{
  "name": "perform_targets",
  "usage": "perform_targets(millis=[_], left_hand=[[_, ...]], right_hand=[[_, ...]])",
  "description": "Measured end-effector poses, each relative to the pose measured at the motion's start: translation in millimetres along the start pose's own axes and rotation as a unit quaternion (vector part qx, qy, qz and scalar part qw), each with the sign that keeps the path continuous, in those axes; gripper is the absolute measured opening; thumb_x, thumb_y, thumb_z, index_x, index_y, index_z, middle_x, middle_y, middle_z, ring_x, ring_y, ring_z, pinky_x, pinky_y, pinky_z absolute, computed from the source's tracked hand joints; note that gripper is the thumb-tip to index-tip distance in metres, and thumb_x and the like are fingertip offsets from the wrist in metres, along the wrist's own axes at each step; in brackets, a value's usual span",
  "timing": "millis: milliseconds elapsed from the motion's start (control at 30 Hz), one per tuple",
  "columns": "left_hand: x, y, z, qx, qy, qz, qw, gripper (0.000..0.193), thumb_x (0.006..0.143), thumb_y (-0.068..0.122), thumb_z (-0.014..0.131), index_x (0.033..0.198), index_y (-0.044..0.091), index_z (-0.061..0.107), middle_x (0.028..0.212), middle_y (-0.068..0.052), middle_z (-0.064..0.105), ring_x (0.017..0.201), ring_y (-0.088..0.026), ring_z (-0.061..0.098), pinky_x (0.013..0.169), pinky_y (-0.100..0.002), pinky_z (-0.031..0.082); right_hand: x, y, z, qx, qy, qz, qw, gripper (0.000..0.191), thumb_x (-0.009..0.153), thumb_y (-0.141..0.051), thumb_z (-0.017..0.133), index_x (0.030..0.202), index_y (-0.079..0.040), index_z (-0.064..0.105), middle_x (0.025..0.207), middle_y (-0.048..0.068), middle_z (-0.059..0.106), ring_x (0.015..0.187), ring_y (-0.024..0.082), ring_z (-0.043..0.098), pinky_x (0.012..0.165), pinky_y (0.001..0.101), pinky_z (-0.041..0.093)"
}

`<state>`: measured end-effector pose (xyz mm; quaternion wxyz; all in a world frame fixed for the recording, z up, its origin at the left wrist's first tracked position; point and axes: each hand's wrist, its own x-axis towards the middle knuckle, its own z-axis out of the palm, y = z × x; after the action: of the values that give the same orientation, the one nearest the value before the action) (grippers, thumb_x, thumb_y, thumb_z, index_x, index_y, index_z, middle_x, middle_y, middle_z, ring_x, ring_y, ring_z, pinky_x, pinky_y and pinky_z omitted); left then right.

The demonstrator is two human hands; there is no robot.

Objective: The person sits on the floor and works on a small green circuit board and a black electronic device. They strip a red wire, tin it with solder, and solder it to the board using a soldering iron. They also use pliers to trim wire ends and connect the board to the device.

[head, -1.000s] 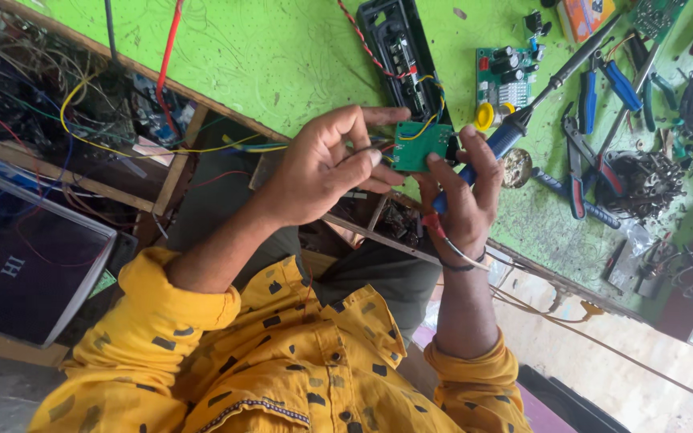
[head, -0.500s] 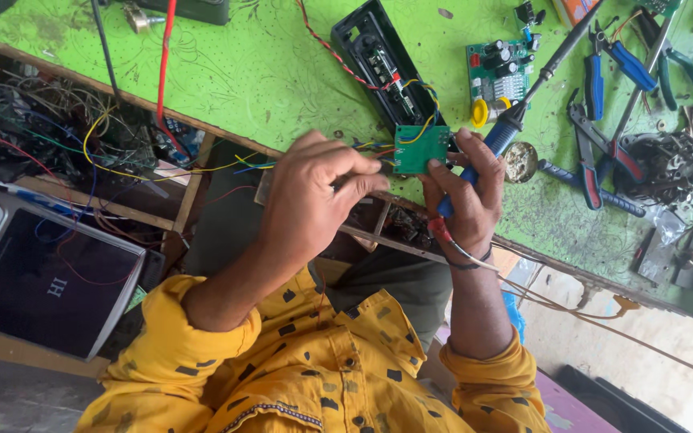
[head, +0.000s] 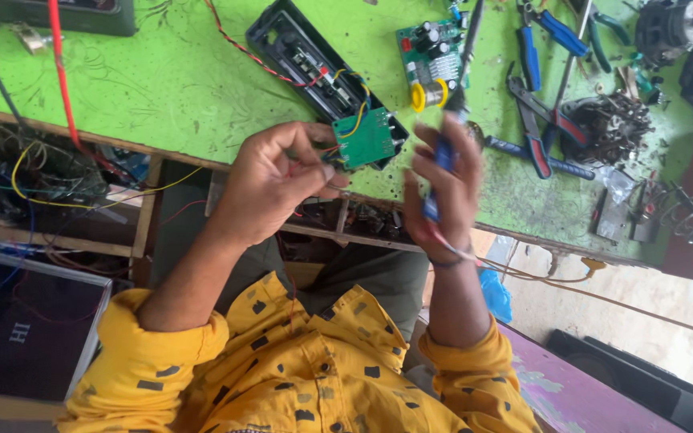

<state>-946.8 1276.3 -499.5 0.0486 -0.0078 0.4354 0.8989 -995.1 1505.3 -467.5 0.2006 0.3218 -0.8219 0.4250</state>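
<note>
My left hand (head: 274, 180) pinches the edge of a small green circuit board (head: 365, 138) just above the front edge of the green table (head: 162, 80). Yellow, blue and red wires run from the board into an open black plastic casing (head: 298, 48) lying on the table behind it. A little to the right of the board, and blurred, my right hand (head: 443, 192) grips a blue-handled tool with a long metal shaft (head: 463, 72) pointing away from me. A thin cord trails from that wrist.
A second green circuit board (head: 427, 48) with capacitors and a yellow ring lies behind the right hand. Blue-handled pliers (head: 535, 44), red-handled pliers (head: 535, 140) and a heap of metal parts (head: 611, 120) crowd the right. Tangled wires (head: 42, 176) fill a shelf at left.
My right hand has drawn back from the small board to the right and lifted the tool more upright. My left hand still holds the board. The view has shifted closer.
</note>
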Motion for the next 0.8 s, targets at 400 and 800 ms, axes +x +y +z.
perform_targets(millis=[400,800], left_hand=[[-3.9,-1.4,-3.3,-0.003,-0.018,0.012,1.0,0.014,0.096,-0.009,0.064,0.09,0.0,0.055,0.131,-0.015,0.058,0.106,-0.023,0.074,0.091,-0.033,0.066],[-3.5,-2.4,-5.3,0.01,-0.013,0.005,1.0,0.015,0.098,-0.006,0.062,0.089,0.003,0.054,0.117,-0.01,0.061,0.107,-0.024,0.075,0.088,-0.034,0.067]], right_hand=[[-73.1,13.0,-88.1,0.074,0.295,0.125,0.944,0.048,0.106,-0.041,0.072,0.115,-0.002,0.047,0.101,0.027,0.071,0.065,0.027,0.064,0.063,0.0354,0.055],[-79.5,24.6,-75.9,0.171,0.257,0.158,0.938,0.04,0.106,-0.029,0.076,0.118,-0.007,0.046,0.11,0.029,0.071,0.079,0.025,0.068,0.07,0.0334,0.055]])
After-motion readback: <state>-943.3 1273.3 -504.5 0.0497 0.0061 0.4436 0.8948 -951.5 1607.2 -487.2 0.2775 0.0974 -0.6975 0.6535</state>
